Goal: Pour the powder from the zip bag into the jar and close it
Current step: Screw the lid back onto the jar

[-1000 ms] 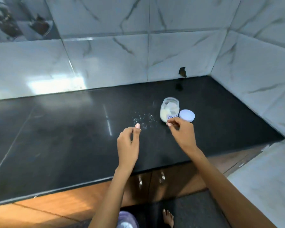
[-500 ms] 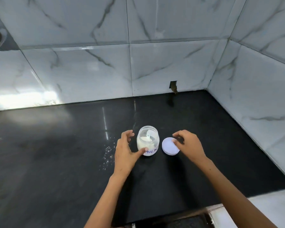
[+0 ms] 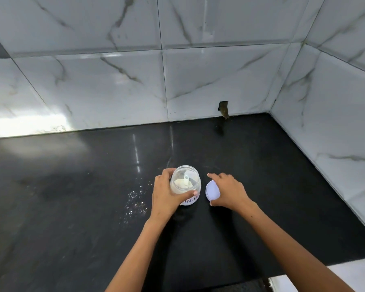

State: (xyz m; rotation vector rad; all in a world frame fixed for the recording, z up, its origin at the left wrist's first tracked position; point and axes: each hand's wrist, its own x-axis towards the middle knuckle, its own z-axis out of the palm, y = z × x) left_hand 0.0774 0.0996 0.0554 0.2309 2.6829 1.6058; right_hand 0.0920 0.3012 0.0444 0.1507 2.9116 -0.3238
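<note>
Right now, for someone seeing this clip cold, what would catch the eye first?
The open clear jar at the middle of the black counter, holding pale powder and a small white scoop, gripped by the left hand. Just right of it lies the white lid, still off, with the right hand on it. A scatter of spilled grains glints on the counter left of the jar.
</note>
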